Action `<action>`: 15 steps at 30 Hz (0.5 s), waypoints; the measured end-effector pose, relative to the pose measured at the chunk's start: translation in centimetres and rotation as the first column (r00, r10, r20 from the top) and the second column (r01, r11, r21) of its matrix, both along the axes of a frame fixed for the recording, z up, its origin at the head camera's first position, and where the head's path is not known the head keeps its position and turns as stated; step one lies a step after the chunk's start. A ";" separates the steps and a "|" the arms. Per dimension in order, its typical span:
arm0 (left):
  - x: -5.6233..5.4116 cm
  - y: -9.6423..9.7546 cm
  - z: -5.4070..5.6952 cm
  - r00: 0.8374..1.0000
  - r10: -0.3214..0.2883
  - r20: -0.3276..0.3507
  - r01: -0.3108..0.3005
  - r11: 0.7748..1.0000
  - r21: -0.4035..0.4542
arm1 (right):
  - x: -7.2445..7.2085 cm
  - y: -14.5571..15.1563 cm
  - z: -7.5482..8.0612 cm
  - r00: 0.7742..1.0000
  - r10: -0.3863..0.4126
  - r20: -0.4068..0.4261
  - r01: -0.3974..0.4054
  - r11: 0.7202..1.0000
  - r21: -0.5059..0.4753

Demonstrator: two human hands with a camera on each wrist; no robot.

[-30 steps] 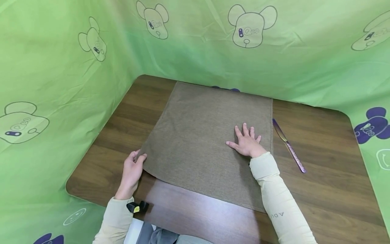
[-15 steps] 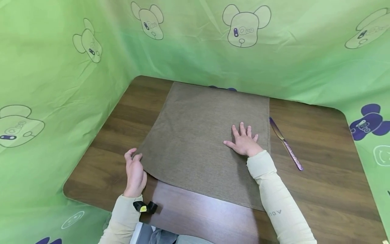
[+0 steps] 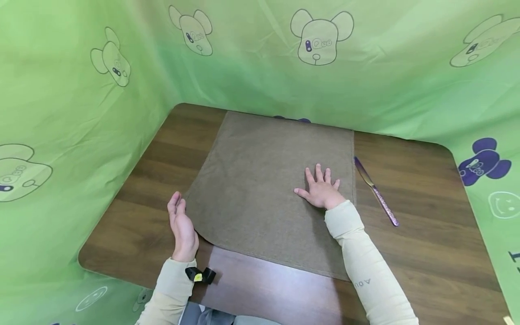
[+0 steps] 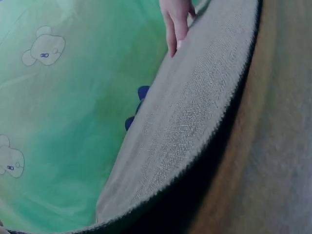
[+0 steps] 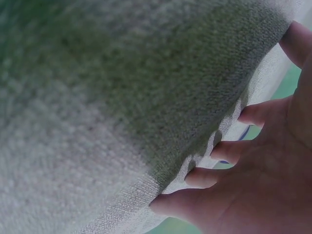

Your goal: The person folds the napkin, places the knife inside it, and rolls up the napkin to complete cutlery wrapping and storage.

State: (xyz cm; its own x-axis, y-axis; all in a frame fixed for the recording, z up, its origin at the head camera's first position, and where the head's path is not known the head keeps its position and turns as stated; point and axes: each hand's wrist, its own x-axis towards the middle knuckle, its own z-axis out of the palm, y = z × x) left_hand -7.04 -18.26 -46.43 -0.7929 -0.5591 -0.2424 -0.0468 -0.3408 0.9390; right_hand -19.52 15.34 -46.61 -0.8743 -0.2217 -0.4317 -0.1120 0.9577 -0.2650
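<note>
A brown cloth [image 3: 260, 189] lies over the middle of the table, its near-left corner lifted. My left hand [image 3: 184, 232] is at that corner, palm turned toward the cloth. Its visible fingers are extended past the left edge, and its thumb is hidden. In the left wrist view the cloth's near edge [image 4: 190, 156] arches above the table with a dark gap below. Spread flat, my right hand [image 3: 322, 192] rests on the cloth's right part. The right wrist view shows its spread fingertips touching the weave.
A table knife [image 3: 377, 192] with a purple patterned handle lies just right of the cloth. The wooden table [image 3: 422, 189] has rounded corners. Green printed curtains [image 3: 243, 72] surround its back and sides. A grey garment shows at the near edge.
My left hand has let go of its pinch on the cloth's corner, turned palm inward and straightened its fingers. My right hand has stayed flat on the cloth. The head view has shifted slightly.
</note>
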 end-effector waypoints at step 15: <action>-0.7 0.9 0.8 0.996 0.034 -0.087 -0.031 0.999 0.037 | 0.0 -0.4 0.0 1.000 0.007 0.004 -0.007 1.000 0.011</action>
